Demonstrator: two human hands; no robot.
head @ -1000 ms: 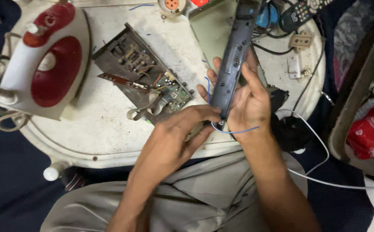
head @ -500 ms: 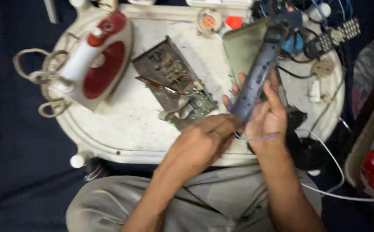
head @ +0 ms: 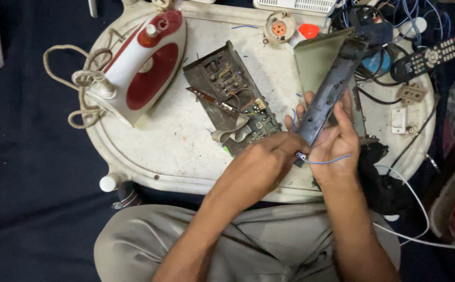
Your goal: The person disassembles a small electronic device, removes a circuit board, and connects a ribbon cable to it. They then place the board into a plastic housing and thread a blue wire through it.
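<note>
Left fingertips [head: 296,149] pinched on a thin blue wire [head: 325,160] at the lower end of a long dark panel [head: 329,96]; left hand [head: 261,167] curled tight. Right hand [head: 332,143] wraps the panel from behind, fingers closed round its lower part, thumb along the front edge. Panel tilted, upper end over the far side of the white table [head: 159,151], lower end at the near rim above the lap. Wire loops right, across the right palm. Just left: bare circuit board [head: 235,102] with ribbon cable. Further left, red-and-white iron [head: 138,65], cord coiled. Remote [head: 426,57] and wire tangle far right. Risk, as I judge it: a hard tug could snap the wire or tear it off; the panel swinging could knock the board.
</note>
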